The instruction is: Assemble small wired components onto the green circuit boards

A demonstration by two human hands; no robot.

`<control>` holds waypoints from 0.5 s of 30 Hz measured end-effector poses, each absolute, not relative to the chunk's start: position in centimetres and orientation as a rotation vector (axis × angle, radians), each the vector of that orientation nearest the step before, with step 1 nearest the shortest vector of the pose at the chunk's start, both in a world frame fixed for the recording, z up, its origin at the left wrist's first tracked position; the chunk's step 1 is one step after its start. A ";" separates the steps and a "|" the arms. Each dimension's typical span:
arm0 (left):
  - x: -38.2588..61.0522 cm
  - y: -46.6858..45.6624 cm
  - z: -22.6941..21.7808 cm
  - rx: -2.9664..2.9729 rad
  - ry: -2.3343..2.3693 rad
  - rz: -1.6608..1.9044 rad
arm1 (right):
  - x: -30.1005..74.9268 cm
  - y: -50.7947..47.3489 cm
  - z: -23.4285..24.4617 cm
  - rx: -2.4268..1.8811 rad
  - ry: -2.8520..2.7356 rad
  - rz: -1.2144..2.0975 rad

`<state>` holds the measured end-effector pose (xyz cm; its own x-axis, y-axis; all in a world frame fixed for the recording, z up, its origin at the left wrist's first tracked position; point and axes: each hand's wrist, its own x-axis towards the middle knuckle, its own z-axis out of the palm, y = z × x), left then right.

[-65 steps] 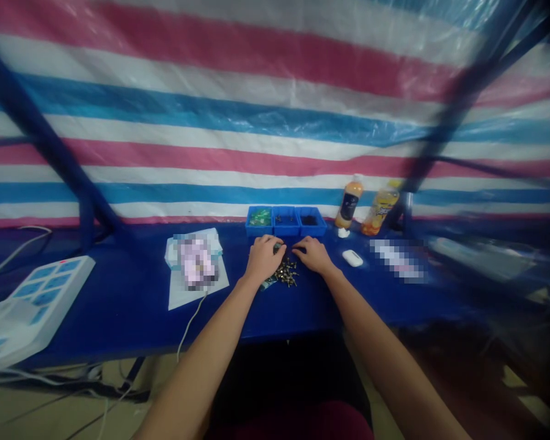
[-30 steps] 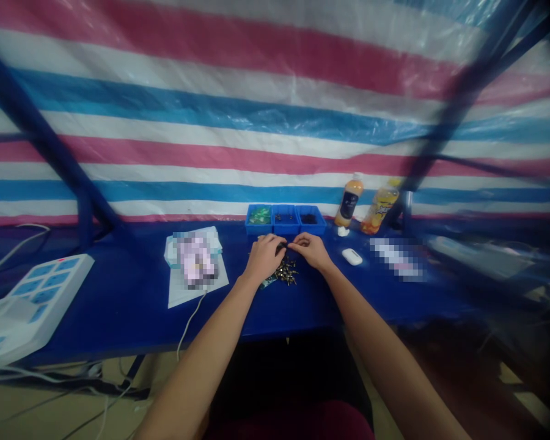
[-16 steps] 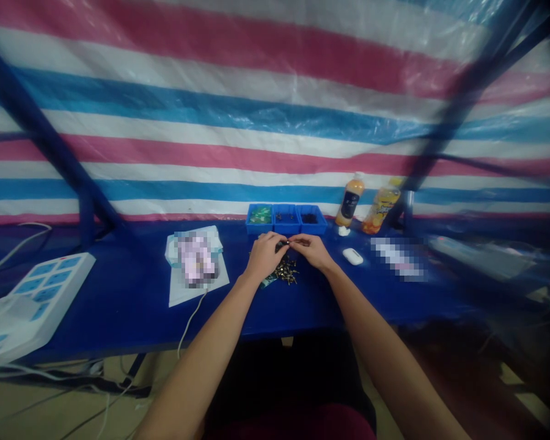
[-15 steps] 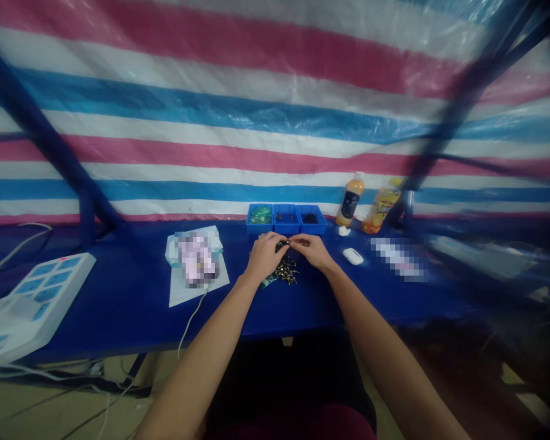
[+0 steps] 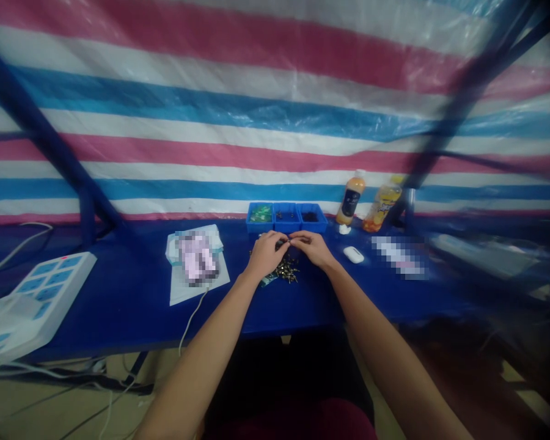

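Far left on the blue surface (image 5: 119, 311) sits a white panel with blue buttons (image 5: 50, 287). Next comes a white paper (image 5: 200, 294) with a blurry pack (image 5: 197, 260) on it, and a white cord (image 5: 193, 318) runs down from the paper's edge.

Then comes your left hand (image 5: 264, 255), with your right hand (image 5: 312, 249) just beside it. The fingers of both hands pinch close together on a small dark part (image 5: 282, 243), right in the middle. It is too tiny to see its shape well. Just below it lies a messy pile of little gold and dark metal parts (image 5: 285, 270), with a green piece (image 5: 269, 281) at the pile's left edge.

Past your hands are three blue bins in a row (image 5: 286, 218). The left one holds green bits, and the other two hold dark bits. To the right are a white mouse (image 5: 353, 255), an orange bottle (image 5: 351, 198) and a yellow bottle (image 5: 384, 206).
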<state>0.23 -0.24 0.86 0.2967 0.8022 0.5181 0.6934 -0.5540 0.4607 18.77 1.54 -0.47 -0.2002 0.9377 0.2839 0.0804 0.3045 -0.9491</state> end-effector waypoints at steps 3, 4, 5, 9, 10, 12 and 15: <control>0.3 -0.4 1.1 2.394 1.417 1.079 | 18.8 1.7 -0.7 -0.959 -1.560 1.058; 0.3 -0.4 1.1 2.390 1.420 1.077 | 18.8 1.7 -0.8 -0.961 -1.571 1.044; 0.3 -0.4 1.1 2.388 1.419 1.075 | 18.9 1.8 -0.8 -0.963 -1.582 1.032; 0.4 -0.5 1.0 2.384 1.409 1.089 | 18.9 1.7 -0.8 -0.972 -1.606 1.009; 0.4 -0.5 1.0 2.385 1.407 1.094 | 18.9 1.7 -0.8 -0.973 -1.611 1.005; 0.5 -0.5 1.0 2.387 1.404 1.097 | 18.9 1.7 -0.7 -0.973 -1.615 0.999; 0.5 -0.6 1.1 2.382 1.410 1.092 | 18.9 1.6 -0.5 -0.986 -1.610 0.986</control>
